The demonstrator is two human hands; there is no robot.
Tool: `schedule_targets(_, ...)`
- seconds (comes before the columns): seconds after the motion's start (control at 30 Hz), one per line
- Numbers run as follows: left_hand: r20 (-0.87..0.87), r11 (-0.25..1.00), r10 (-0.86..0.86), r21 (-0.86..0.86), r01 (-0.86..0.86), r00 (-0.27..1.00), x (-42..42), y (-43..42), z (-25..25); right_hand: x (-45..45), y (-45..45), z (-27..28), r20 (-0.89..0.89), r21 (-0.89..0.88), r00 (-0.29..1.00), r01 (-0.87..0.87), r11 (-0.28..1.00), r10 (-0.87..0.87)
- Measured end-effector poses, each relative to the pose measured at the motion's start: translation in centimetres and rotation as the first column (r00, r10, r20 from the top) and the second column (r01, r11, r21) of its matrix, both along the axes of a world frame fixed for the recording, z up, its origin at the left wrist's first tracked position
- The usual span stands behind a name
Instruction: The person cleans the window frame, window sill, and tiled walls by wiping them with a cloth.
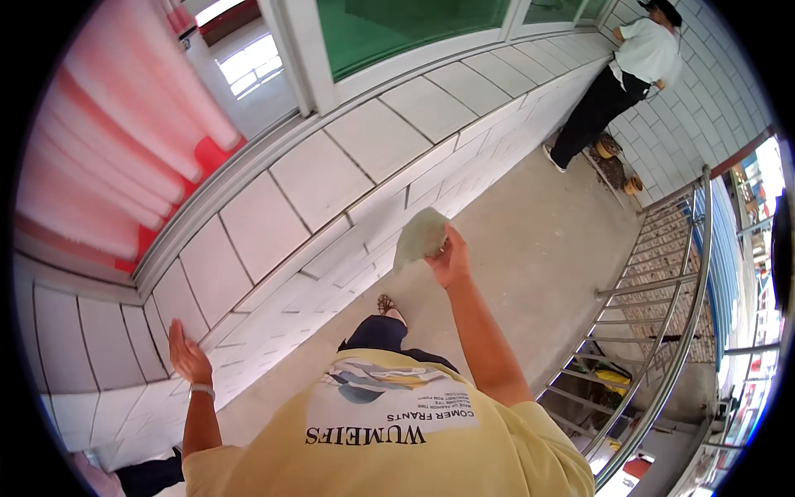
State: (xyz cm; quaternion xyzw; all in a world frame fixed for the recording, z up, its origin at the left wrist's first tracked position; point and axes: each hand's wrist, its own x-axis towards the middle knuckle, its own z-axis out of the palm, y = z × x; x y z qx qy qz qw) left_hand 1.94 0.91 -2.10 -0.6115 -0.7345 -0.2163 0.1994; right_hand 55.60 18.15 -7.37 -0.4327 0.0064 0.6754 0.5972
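My right hand (450, 258) is closed on the edge of a pale green cloth (421, 235), which hangs in front of the tiled wall below the ledge. Toward the lower left, my left hand (189, 354) has its fingers stretched out and holds nothing. It is at the edge of the white tiled ledge (321, 178); whether it touches the tiles cannot be made out. Dark grout lines run between the ledge tiles.
A window frame (331, 91) and pink curtain (124, 124) border the ledge. Another person (650, 50) stands at the far end near pots (608, 147). A metal railing (700, 273) runs along the right. Part of someone shows at the lower left.
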Motion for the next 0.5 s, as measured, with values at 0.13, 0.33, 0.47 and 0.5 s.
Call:
schedule_targets(0.13,0.013,1.0,0.008,-0.026,-0.008,1.0,0.4,0.2,0.2,2.8,2.9,0.9,-0.096,0.144,0.993,0.076,0.987,-0.062)
schedule_targets(0.33,0.628,0.982,0.113,0.044,-0.181,0.77,-3.5,0.2,-2.8,0.5,8.1,-2.0,-0.331,0.031,0.942,-0.057,0.998,0.064)
schedule_targets(0.47,0.748,0.891,0.281,0.029,-0.453,0.601,-2.7,1.2,-1.3,-3.7,9.5,-3.9,-0.302,-0.095,0.938,-0.205,0.974,0.168)
schedule_targets(0.5,0.728,0.887,0.297,0.029,-0.461,0.618,-3.7,0.8,-1.7,-4.4,9.6,-4.0,-0.303,-0.168,0.94,-0.214,0.962,0.157)
